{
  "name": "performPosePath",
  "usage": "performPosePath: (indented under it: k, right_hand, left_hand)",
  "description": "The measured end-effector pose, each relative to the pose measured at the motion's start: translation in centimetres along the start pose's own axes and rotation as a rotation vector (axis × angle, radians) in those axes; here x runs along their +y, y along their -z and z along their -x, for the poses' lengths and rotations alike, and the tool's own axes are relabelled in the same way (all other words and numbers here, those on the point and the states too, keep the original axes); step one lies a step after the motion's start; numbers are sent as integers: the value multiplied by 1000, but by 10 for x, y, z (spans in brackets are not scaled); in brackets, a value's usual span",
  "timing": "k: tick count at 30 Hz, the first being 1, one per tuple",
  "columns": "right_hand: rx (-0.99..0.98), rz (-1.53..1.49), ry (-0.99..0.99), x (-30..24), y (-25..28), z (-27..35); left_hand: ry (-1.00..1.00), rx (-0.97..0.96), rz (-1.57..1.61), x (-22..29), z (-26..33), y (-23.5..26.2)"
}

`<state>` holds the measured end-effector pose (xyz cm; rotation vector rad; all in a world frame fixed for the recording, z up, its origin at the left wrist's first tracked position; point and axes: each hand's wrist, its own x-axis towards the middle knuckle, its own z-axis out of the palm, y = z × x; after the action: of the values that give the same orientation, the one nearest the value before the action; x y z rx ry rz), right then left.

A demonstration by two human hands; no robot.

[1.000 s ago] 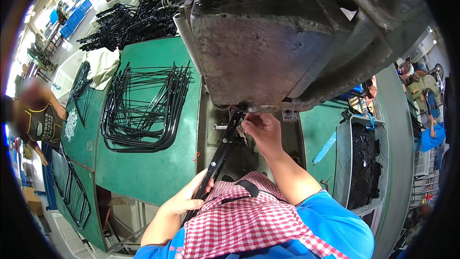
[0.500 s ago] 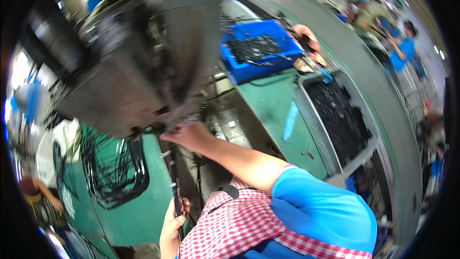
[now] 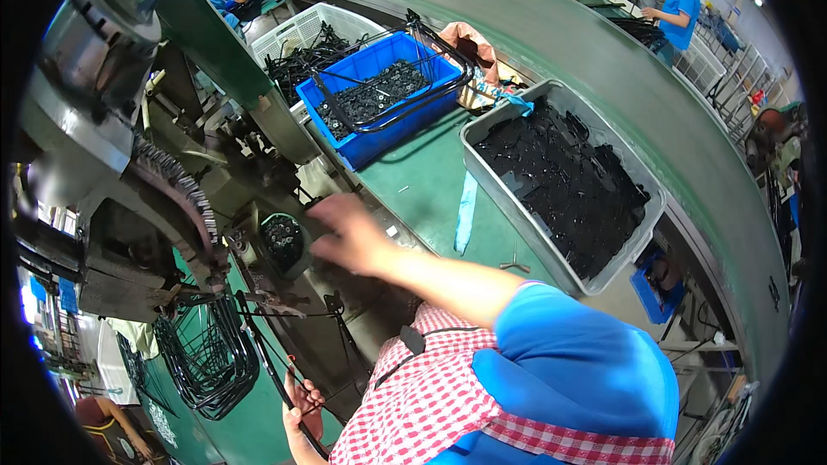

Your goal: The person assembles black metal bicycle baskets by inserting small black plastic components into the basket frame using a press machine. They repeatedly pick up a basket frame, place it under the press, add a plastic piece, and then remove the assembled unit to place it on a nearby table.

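Observation:
My left hand (image 3: 303, 409) is closed around a black metal rod frame (image 3: 274, 370) low in the picture. The frame slants up and away to the jaws of a large grey press machine (image 3: 129, 245), with a thin crossbar reaching right. My right hand (image 3: 349, 237) is slightly blurred, its thumb and fingers apart, with nothing visible between them. It hovers just right of a small round bowl (image 3: 282, 243) of small dark parts beside the machine.
Right of the machine, a blue bin (image 3: 366, 151) holds small dark parts, with a black frame lying across it. A grey tub (image 3: 564, 194) of flat black pieces stands farther right. Bent black frames (image 3: 207, 357) are stacked at left. A conveyor (image 3: 551, 56) curves behind; co-workers are beyond.
My right hand has left the machine's jaws and moved right, its fingers now spread. My left hand keeps hold of the frame, slightly lower. The view has shifted, showing more of the machine.

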<state>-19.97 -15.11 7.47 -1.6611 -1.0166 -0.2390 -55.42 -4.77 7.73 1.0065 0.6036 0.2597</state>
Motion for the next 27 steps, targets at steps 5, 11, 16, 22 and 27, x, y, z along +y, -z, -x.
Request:
performPosePath:
  k: [5, 11, 16, 22, 27]
  right_hand:
    - [294, 454, -505, 134, 209, 57]
    - [-85, 763, -950, 197, 274, 128]
    - [-169, 760, -851, 208, 260, 121]
    - [338, 501, -786, 191, 269, 109]
    - [28, -195, -695, 83, 208, 43]
  left_hand:
    - [-12, 81, 82, -12, 9, -27]
    - [-3, 35, -64, -10, -4, -54]
    - [31, 125, -42, -8, -8, -81]
    - [35, 101, -11, -8, 0, -64]
    - [46, 40, -52, -5, -3, -55]
